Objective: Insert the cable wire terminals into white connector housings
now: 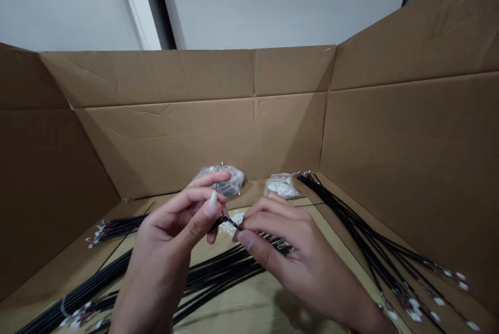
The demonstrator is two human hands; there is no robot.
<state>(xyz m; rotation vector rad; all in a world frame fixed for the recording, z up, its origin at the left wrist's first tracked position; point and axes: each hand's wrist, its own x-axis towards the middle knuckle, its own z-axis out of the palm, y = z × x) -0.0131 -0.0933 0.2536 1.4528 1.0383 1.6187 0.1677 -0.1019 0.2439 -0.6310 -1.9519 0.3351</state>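
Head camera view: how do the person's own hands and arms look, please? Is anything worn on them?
The left hand and right hand are bare: no gloves, rings, watch or bracelet show, and the forearms show no sleeves up to the picture's edge.

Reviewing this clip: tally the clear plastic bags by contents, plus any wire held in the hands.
Clear plastic bag of small white pieces: 1
Clear plastic bag with dark contents: 1
Thin black wire, held by the left hand and right hand: 1
Total: 3
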